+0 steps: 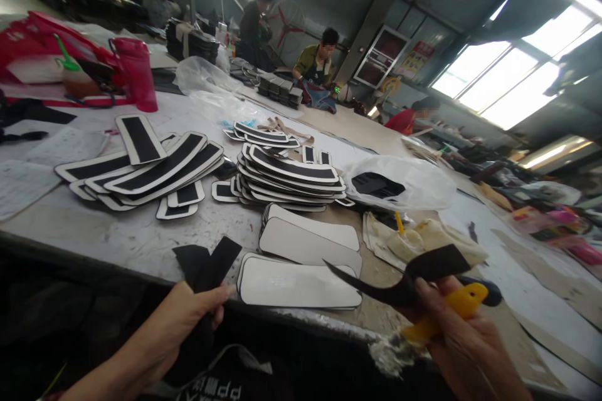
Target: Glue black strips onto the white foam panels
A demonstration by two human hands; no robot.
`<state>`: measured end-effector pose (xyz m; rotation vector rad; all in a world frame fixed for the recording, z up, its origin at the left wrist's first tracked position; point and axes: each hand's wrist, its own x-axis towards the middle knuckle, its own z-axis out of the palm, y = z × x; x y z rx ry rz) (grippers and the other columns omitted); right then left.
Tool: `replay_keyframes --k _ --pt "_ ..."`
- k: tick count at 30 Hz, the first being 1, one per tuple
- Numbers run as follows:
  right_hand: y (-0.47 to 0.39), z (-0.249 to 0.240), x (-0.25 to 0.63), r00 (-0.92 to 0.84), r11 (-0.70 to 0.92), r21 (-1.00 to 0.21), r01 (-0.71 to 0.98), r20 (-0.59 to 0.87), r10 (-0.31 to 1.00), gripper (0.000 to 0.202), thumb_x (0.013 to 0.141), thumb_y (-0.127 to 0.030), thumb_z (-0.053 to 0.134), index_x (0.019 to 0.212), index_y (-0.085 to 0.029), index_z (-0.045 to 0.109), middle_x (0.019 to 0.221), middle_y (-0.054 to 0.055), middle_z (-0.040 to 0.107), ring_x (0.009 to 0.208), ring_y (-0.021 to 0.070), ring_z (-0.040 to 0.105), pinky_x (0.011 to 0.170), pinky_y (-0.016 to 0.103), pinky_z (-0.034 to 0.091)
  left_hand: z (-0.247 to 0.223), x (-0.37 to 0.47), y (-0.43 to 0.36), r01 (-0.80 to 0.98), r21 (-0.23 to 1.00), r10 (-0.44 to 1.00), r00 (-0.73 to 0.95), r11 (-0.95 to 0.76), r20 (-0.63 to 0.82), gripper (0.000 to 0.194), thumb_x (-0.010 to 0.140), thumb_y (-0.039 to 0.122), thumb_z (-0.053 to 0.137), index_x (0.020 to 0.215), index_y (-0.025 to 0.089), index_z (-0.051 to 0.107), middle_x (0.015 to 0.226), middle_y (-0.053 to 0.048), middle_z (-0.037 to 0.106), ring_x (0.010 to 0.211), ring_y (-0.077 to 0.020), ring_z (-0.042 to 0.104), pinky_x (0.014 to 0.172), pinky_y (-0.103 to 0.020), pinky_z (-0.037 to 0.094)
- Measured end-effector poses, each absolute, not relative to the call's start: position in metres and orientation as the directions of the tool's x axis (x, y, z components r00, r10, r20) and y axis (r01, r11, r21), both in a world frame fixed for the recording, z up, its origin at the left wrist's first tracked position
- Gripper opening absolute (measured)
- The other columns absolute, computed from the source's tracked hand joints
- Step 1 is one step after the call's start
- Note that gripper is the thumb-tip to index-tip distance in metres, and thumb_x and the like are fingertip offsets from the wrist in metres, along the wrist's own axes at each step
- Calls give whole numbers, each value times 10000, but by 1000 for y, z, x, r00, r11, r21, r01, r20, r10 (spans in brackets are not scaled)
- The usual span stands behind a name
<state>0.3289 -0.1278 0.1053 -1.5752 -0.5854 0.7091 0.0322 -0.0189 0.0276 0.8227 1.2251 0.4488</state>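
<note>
My left hand (188, 319) is closed around folded black strips (214, 266) at the table's front edge. In my right hand (463, 338) is a yellow-handled brush (458, 310), its lower end caked with whitish stuff (392, 354). The same hand pinches a curved black strip (437, 263), one thin end pointing left. Between the hands lie stacked pale, rounded panels (301, 282), with more grey panels (310, 238) just behind. Farther back is a pile of curved white-edged black pieces (291, 169), and a second such pile (160, 175) lies to its left.
A pink bottle (135, 75) and red bag (42, 50) stand at the back left. Behind my right hand are a folded cream cloth (433, 238) and a clear plastic bag (399, 182) with black pieces. Several people, one in a green top (310, 66), sit or stand farther off.
</note>
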Motion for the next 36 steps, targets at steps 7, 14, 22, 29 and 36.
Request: replay_keyframes --k 7,14,22,29,36 --pt "-112 121 314 383 -394 -917 55 -345 857 252 735 -432 635 840 -214 565 495 -66 405 384 70 339 362 181 287 12 49 -10 42 727 684 307 685 -662 276 657 381 681 622 126 580 452 35 482 439 -71 391 442 -175 279" --pt "-38 78 257 -153 -161 -719 677 -351 924 159 824 -295 510 716 -185 549 608 -44 488 568 99 416 539 210 307 10 52 0 149 738 666 341 658 -663 311 674 320 625 452 135 511 380 -8 503 379 -88 416 415 -194 281" --pt "-1 43 243 -209 -23 -473 881 -431 878 160 821 -311 500 793 -181 589 725 34 617 619 135 492 555 227 305 6 52 6 59 680 614 377 731 -693 265 674 286 600 491 170 447 418 36 469 399 -83 429 414 -183 301" --pt "2 40 243 -204 -20 -441 897 -453 868 187 835 -322 481 838 -175 597 759 52 634 637 144 516 547 228 308 6 51 7 51 641 581 371 766 -725 257 666 273 603 494 172 441 421 37 468 404 -89 448 422 -186 322" --pt "1 34 245 -205 -16 -450 893 -436 877 223 841 -347 455 845 -173 596 780 65 645 649 153 537 556 233 328 16 57 11 70 641 588 335 764 -737 196 627 227 609 489 152 492 427 14 506 406 -82 443 429 -180 325"
